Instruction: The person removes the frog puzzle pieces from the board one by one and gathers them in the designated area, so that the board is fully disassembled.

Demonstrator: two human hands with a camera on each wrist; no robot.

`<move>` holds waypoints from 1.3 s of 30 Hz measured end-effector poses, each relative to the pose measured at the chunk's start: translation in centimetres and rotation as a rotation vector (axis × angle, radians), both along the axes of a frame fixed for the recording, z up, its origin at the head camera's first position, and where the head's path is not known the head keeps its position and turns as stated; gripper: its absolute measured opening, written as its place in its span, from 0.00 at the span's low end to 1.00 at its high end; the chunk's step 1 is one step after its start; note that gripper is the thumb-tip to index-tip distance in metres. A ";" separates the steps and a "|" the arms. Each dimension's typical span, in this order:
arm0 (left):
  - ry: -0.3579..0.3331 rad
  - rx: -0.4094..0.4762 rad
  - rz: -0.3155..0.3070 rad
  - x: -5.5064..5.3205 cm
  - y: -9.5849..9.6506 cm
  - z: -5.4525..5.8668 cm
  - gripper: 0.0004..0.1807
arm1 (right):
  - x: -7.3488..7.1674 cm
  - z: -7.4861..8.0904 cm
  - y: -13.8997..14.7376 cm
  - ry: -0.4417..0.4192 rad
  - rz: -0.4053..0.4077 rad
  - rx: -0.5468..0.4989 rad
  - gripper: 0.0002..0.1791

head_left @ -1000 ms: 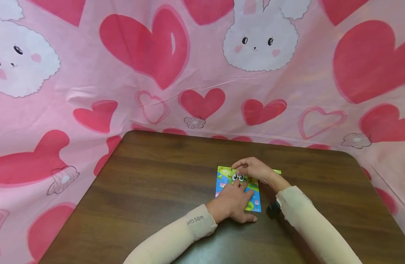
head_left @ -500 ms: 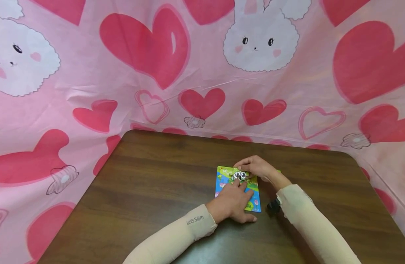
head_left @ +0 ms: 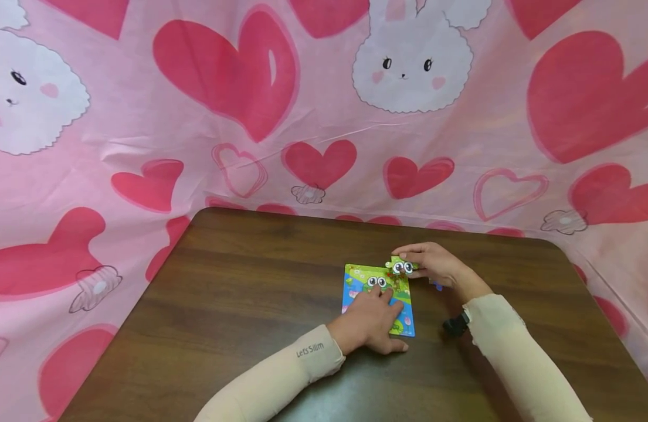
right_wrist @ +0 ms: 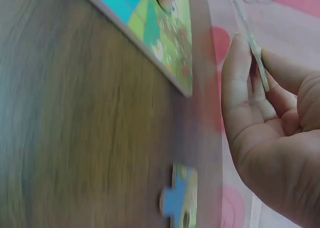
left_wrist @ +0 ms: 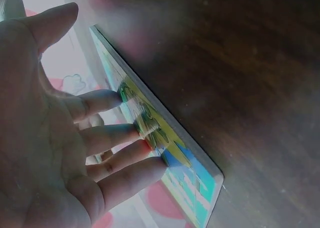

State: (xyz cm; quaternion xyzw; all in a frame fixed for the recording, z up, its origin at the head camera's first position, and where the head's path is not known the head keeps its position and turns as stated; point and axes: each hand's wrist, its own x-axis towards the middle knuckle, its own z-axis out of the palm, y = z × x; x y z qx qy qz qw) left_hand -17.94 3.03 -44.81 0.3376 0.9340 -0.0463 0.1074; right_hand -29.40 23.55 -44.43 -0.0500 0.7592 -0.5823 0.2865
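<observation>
A flat, colourful jigsaw board (head_left: 406, 327) with a cartoon green figure and big eyes lies on the table. My left hand (head_left: 373, 325) rests on it, fingers spread and fairly straight, fingertips touching the picture in the left wrist view. Just over the board's far right corner, my right hand (head_left: 437, 265) pinches a jigsaw piece (head_left: 400, 267) with two printed eyes between thumb and fingers. In the right wrist view this piece (right_wrist: 253, 45) appears edge-on, raised above the table. Below the right hand lies another jigsaw piece (right_wrist: 187, 195), mostly hidden in the head view.
The dark wooden table (head_left: 260, 281) extends around the board on all sides. Behind it hangs a pink cloth (head_left: 324, 117) with hearts and rabbits. A black wrist camera (head_left: 455, 324) sits under the right wrist.
My right hand has lifted the eyed jigsaw piece off the board and carried it to the right. Matching printed eyes now show on the board. The left hand has stayed in place.
</observation>
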 end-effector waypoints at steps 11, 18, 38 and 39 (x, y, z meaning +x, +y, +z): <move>0.024 -0.005 -0.004 0.0 -0.1 0.0 0.42 | 1.1 0.0 5.4 0.024 -0.082 -0.010 0.27; 0.027 -0.007 -0.002 0.0 -0.2 0.1 0.42 | 2.3 -0.4 9.2 -0.001 -0.175 -0.074 0.15; 0.022 0.000 -0.011 0.1 0.1 -0.2 0.43 | 4.4 -1.8 15.8 -0.061 -0.246 -0.146 0.14; 0.022 0.000 -0.010 0.1 0.1 -0.2 0.43 | 4.4 -1.8 15.8 -0.066 -0.249 -0.144 0.14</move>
